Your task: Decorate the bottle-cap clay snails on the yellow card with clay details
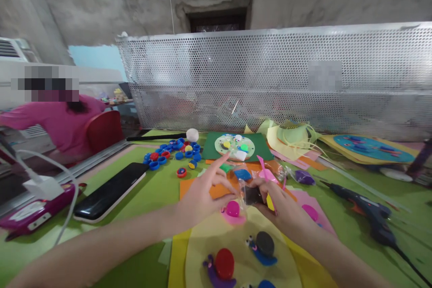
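Fingers of both hands, left hand (199, 195) and right hand (281, 204), pinch a clear plastic bag (249, 193) at frame centre: light, limp, slippery; grip edges.

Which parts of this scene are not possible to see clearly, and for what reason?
Head view only:
- Small dark packet: the right hand and left hand cover its sides; contents unclear behind shiny wrap.
- Blue clay figure: cut off by the bottom edge.
- Glue gun: its cord leaves the frame at the lower right.
- Round collage on the green sheet: pieces too small to identify.
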`<act>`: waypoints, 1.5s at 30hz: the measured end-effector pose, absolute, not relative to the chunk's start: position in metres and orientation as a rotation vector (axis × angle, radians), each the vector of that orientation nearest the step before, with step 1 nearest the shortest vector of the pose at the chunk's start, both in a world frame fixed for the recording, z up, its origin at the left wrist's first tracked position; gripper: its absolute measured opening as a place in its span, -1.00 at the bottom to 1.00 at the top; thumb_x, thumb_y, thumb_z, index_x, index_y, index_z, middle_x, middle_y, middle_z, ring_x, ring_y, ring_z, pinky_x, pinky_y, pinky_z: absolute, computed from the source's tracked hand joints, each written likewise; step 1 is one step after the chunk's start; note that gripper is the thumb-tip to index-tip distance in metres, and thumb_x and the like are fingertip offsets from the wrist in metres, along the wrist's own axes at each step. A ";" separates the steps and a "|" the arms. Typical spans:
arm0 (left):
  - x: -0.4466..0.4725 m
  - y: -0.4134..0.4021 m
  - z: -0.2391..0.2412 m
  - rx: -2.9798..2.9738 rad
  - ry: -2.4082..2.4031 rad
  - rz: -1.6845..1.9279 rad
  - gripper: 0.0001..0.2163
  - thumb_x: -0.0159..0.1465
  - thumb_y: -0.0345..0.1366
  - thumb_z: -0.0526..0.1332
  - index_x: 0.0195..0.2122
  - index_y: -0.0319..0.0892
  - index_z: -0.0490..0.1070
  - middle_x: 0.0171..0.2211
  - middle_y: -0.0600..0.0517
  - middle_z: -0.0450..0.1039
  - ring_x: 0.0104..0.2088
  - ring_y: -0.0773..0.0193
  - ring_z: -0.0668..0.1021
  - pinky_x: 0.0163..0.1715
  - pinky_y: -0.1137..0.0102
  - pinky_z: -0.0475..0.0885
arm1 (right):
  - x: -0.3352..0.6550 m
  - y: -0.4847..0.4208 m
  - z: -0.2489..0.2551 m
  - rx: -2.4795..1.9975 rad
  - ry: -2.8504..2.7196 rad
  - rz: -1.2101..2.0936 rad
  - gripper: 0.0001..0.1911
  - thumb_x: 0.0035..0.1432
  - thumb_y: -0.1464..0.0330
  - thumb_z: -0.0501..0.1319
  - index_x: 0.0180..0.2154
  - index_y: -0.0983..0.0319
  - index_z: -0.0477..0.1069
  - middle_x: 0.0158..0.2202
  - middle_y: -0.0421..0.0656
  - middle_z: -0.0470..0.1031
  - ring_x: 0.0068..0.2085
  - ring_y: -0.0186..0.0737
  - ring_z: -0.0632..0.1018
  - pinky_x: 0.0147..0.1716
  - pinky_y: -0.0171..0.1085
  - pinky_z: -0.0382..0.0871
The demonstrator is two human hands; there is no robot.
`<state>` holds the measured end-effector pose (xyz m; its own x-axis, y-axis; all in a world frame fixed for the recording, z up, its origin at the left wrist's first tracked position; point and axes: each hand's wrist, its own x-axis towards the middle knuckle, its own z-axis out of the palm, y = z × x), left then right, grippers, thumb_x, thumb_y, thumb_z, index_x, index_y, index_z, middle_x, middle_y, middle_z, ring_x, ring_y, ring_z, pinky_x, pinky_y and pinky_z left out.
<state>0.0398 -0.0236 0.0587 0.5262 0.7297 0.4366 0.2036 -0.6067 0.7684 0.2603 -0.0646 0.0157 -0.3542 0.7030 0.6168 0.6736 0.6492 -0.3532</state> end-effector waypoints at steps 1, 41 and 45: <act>0.040 -0.023 0.058 2.051 0.758 1.006 -0.25 0.09 -0.29 0.33 0.24 -0.05 -0.05 -0.39 0.08 0.54 -0.14 0.16 0.46 -0.01 0.20 0.22 | 0.260 -0.065 0.016 -1.071 -2.096 0.054 -0.76 0.35 0.28 0.08 -0.28 0.33 0.32 -0.19 -0.10 0.37 -0.27 -0.27 0.46 -0.34 -0.29 0.43; 0.050 -0.021 0.057 0.977 0.796 0.645 -0.79 0.28 -0.36 0.15 -0.06 -0.25 0.31 -0.26 0.02 0.41 -0.40 0.38 0.50 -0.47 0.45 0.46 | 0.306 -0.034 0.000 -1.609 -1.934 0.018 -0.82 0.30 0.32 0.16 -0.14 0.32 0.34 -0.18 -0.11 0.36 -0.23 -0.22 0.46 -0.26 -0.20 0.43; 0.050 -0.021 0.055 0.996 0.815 0.640 -0.74 0.28 -0.28 0.14 -0.02 -0.23 0.30 -0.13 -0.04 0.39 -0.26 0.26 0.51 -0.30 0.29 0.48 | 0.307 -0.034 0.000 -1.632 -1.948 -0.004 -0.82 0.30 0.32 0.16 -0.14 0.32 0.34 -0.19 -0.12 0.36 -0.25 -0.23 0.45 -0.28 -0.22 0.43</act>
<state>0.0502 -0.0208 0.0547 0.5492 0.7820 -0.2946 -0.1003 0.4117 0.9058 0.3072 -0.0335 0.0003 -0.0725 0.8977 0.4345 0.8993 0.2472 -0.3606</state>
